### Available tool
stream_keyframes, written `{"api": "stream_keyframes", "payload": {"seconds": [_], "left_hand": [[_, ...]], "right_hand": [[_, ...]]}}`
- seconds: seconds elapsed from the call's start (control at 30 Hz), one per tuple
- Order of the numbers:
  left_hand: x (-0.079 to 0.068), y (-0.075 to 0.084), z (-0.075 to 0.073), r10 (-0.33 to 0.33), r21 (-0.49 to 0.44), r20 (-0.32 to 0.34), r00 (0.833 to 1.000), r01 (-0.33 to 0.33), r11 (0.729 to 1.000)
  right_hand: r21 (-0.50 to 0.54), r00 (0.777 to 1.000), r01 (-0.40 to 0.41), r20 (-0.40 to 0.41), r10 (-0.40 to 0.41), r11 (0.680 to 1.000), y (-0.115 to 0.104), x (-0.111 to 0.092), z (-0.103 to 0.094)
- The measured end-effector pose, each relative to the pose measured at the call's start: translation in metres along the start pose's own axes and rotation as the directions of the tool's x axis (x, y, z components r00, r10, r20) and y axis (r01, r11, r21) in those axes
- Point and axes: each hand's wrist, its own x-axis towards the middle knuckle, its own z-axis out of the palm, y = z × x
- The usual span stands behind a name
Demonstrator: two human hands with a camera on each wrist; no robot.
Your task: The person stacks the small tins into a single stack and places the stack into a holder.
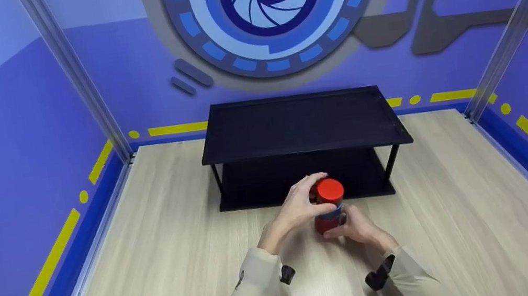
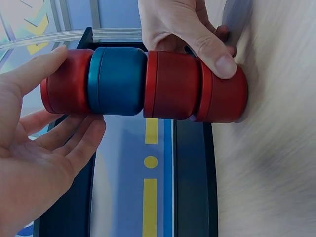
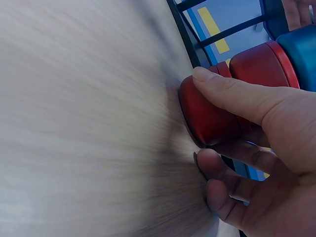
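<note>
A stack of several small rounded metal canisters stands upright between my hands, in front of the black shelf. Its top red canister [image 2: 71, 81] sits on a blue canister [image 2: 121, 81], with another red canister [image 2: 173, 86] and the bottom red canister [image 2: 229, 101] below. My left hand [image 1: 297, 206] holds the top red canister, thumb on one side and fingers on the other. Low on the stack, my right hand [image 1: 358, 226] grips the bottom red canister between thumb and fingers. That canister is close to the tabletop; whether it touches, I cannot tell.
Behind the stack is a two-level black shelf [image 1: 297, 124] with thin corner posts; its upper board overhangs the lower board [image 1: 269, 181]. The light wood table [image 1: 182, 267] is bordered by blue-purple walls [image 1: 24, 170] and metal corner rails.
</note>
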Motion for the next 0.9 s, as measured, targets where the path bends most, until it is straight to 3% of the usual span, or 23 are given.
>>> {"api": "stream_keyframes", "payload": {"seconds": [0.27, 0.5, 0.63, 0.9], "left_hand": [[-0.01, -0.032, 0.009, -0.095, -0.038, 0.126, 0.988, 0.101, 0.994], [-0.012, -0.053, 0.024, -0.179, -0.051, 0.172, 0.969, 0.19, 0.98], [-0.014, -0.059, 0.033, -0.196, -0.065, 0.182, 0.964, 0.211, 0.975], [-0.015, -0.062, 0.042, -0.193, -0.062, 0.137, 0.972, 0.203, 0.977]], "right_hand": [[0.0, 1.0, 0.007, 0.006, -0.007, 1.0, -0.002, 0.0, 0.0], [-0.002, 0.999, 0.008, 0.043, -0.008, 1.0, -0.003, -0.003, -0.004], [-0.018, 0.997, 0.05, 0.054, -0.049, 0.999, -0.004, -0.005, -0.007], [-0.018, 0.998, 0.057, 0.033, -0.057, 0.998, 0.001, -0.009, -0.011]]}}
